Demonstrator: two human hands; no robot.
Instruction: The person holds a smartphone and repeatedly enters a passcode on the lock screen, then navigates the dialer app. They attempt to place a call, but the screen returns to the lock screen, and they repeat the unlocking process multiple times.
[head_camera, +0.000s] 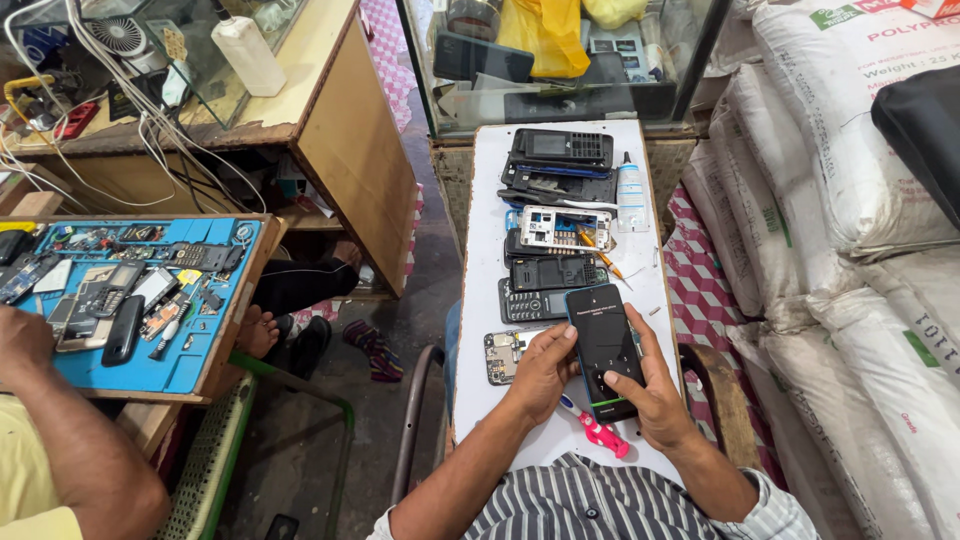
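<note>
A black slab smartphone with a lit dark screen and a blue edge (606, 350) is cradled in both hands above the near end of a narrow white worktable (480, 330). The left hand (541, 372) cups its left side, thumb laid along the edge and fingers curled together behind the case. The right hand (655, 392) supports the lower right corner from below, thumb bent over the bottom of the screen where a keypad shows.

Judging from this grip, the step goes best with the phone held steady by the left hand while the right thumb presses one key at a time, the screen tilted toward the eyes so each entry can be checked.

Beneath the wrists lies a pink-handled small screwdriver with a blue tip (596, 430); a bare green circuit board (501, 355) rests just left of the phone. Farther up the table sit a row of opened black keypad handsets (545, 280), an orange-handled screwdriver (597, 255) and a small white squeeze bottle (631, 195). To the left, another person's arm (60, 430) rests at a blue repair mat strewn with phone parts (175, 360).
</note>
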